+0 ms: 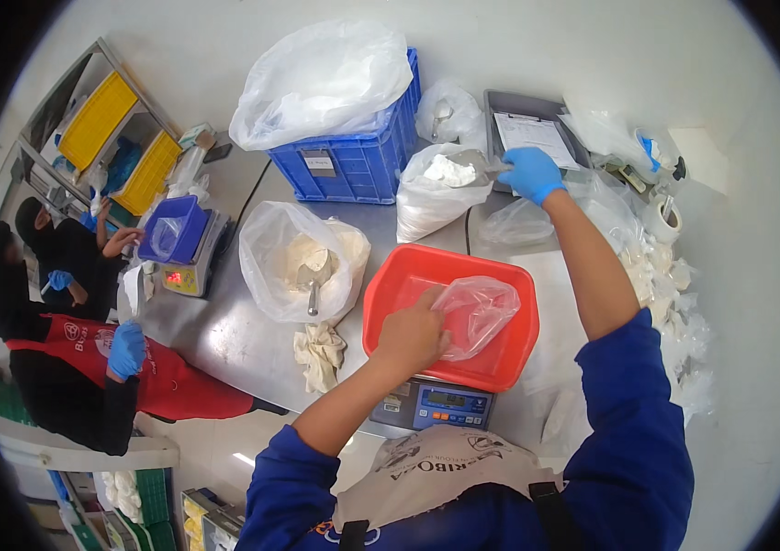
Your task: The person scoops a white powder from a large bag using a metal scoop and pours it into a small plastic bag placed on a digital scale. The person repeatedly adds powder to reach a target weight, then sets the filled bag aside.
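My right hand [533, 173], in a blue glove, grips the handle of a metal scoop [470, 162] that is over white powder in a plastic bag [434, 210]. My bare left hand [412, 332] holds the edge of a clear plastic bag [481, 313] inside a red plastic tray [518, 372]. The tray rests on a digital scale [452, 406]. Left of the tray stands an open plastic bag [266, 275] of off-white powder with a metal scoop [312, 279] lying in it.
A blue crate [341, 169] lined with plastic stands behind. A clipboard [534, 138] lies in a grey tray [496, 110]. Filled bags [672, 330] and a tape roll [663, 219] lie right. Two people [73, 351] work left by another scale [186, 279]. A cloth [319, 355] lies near.
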`<state>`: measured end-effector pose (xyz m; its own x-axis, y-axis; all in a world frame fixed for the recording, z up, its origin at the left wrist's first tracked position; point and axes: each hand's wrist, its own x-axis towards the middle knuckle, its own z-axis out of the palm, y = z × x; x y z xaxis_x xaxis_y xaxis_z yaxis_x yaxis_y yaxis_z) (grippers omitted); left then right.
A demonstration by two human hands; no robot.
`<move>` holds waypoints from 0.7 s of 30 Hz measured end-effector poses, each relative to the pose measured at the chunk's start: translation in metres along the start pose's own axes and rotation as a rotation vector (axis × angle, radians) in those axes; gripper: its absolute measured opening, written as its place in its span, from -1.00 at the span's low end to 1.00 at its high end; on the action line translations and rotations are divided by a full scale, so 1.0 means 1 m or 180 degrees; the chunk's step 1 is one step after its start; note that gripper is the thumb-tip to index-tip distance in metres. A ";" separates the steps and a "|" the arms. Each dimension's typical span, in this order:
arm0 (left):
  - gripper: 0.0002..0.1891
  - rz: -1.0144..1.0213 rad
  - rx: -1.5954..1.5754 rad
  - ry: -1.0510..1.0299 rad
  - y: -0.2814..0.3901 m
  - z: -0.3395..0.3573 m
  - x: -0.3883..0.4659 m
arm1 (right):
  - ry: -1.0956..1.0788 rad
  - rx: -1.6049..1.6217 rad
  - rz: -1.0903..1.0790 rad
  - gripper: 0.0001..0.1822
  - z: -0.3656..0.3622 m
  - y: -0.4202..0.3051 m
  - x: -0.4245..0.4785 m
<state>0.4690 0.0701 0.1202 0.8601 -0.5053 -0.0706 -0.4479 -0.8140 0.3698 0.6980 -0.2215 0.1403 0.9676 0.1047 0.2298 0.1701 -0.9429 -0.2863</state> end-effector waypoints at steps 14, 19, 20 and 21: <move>-0.55 0.0384 -0.0644 0.0103 -0.004 0.022 -0.003 | -0.0639 -0.0130 -0.0429 -0.55 -0.039 0.018 0.052; -0.69 0.0465 -0.0779 0.0606 -0.021 0.017 -0.004 | -0.0482 0.0355 -0.0218 -0.51 -0.053 0.057 0.025; -0.71 0.0361 -0.0811 0.0759 -0.024 0.018 -0.002 | -0.0367 0.0563 -0.0164 -0.50 -0.053 0.062 0.016; -0.73 0.0260 -0.0844 0.0910 -0.025 0.018 -0.001 | -0.0249 0.0767 -0.0105 -0.50 -0.053 0.065 0.003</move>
<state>0.4753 0.0855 0.0941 0.8742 -0.4348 0.2161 -0.4713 -0.6533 0.5926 0.7025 -0.2993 0.1714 0.9707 0.1673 0.1728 0.2324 -0.8370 -0.4954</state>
